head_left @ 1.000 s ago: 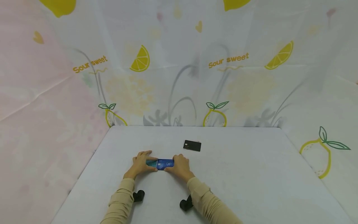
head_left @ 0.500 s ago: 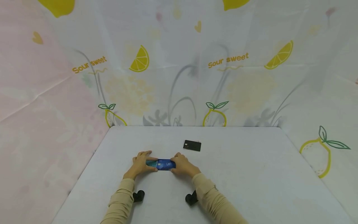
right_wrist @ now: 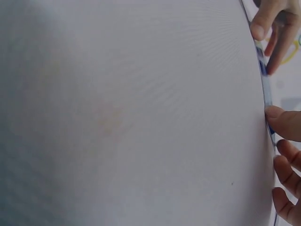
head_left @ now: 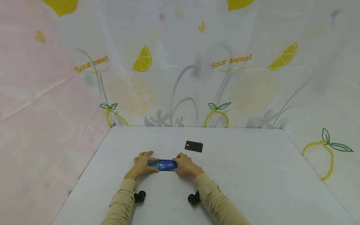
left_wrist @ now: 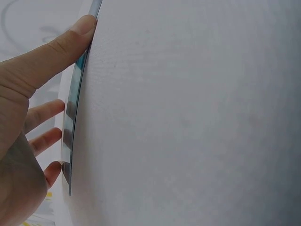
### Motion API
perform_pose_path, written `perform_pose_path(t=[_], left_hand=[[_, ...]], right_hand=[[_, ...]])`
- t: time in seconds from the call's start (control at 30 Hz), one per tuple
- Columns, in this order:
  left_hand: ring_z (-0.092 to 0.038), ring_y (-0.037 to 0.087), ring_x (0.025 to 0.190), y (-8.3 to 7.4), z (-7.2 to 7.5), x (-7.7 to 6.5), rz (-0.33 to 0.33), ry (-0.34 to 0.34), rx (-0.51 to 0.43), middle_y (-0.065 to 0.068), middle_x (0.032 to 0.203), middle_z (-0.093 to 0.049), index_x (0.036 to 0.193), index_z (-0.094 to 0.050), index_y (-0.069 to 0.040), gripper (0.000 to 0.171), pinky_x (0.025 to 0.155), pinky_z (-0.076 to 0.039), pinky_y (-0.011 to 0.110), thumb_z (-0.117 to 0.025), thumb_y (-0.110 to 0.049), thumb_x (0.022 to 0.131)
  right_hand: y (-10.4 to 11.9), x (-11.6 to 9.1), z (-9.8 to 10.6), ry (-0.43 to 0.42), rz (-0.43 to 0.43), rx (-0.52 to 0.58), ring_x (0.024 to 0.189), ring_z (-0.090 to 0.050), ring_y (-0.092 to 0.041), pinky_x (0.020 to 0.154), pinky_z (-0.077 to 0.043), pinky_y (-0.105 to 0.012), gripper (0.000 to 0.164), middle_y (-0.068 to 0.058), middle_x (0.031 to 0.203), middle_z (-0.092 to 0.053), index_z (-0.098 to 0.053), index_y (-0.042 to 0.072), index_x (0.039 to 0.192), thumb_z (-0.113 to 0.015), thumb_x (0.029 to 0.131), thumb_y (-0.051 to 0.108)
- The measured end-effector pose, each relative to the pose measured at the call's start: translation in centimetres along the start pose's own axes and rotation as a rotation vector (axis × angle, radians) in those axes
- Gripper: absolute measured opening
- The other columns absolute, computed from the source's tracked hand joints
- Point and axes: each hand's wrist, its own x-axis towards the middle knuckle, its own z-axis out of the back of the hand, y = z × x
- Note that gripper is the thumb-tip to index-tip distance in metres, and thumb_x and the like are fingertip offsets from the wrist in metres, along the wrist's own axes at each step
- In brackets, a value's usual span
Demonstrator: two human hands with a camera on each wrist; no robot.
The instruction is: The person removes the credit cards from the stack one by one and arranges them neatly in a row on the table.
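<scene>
A teal card (head_left: 152, 163) and a blue card marked VIP (head_left: 166, 165) lie end to end on the white table, forming one strip. My left hand (head_left: 140, 164) spans the teal card, thumb on its near edge and forefinger on its far edge, fingertips at the seam. Seen edge-on in the left wrist view, the teal card (left_wrist: 74, 94) sits by my thumb (left_wrist: 84, 26), low against the tabletop. My right hand (head_left: 186, 165) pinches the blue card's right end between thumb and forefinger. In the right wrist view, that thumb (right_wrist: 282, 123) presses at the edge; palms hide the outer ends.
Beyond the right hand lies a black card (head_left: 194, 146) with a chip, a pale edge showing behind it. Black wrist-worn pieces, left (head_left: 139, 197) and right (head_left: 194, 198), sit under the sleeves. A lemon-print cloth (head_left: 180, 62) hangs behind the table's far edge.
My right hand has slid a little rightward along the blue card, so more of its VIP face shows. The left hand and both cards stay in place.
</scene>
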Motion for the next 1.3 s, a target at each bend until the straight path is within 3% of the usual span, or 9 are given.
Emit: perform_pose_path(t=[0.8,1.3], left_hand=[[-0.029,0.046,0.127,-0.19,0.27,0.07,0.002,0.023,-0.005,0.022,0.139,-0.044,0.11,-0.072,-0.015,0.05,0.09,-0.024,0.063,-0.084,-0.036,0.066],[-0.029,0.046,0.127,-0.23,0.24,0.27,-0.008,0.019,-0.013,0.021,0.138,-0.044,0.108,-0.073,-0.016,0.048,0.09,-0.024,0.063,-0.085,-0.033,0.065]], right_hand=[[-0.32,-0.25,0.2,-0.001,0.005,0.056,0.106,-0.045,-0.026,0.084,-0.037,-0.038,0.042,-0.011,0.118,-0.047,-0.057,0.007,0.125,-0.068,0.085,0.015],[-0.51,-0.33,0.03,-0.002,0.008,0.071,0.11,-0.045,-0.028,0.087,-0.038,-0.042,0.043,-0.013,0.122,-0.047,-0.057,0.008,0.126,-0.068,0.086,0.016]])
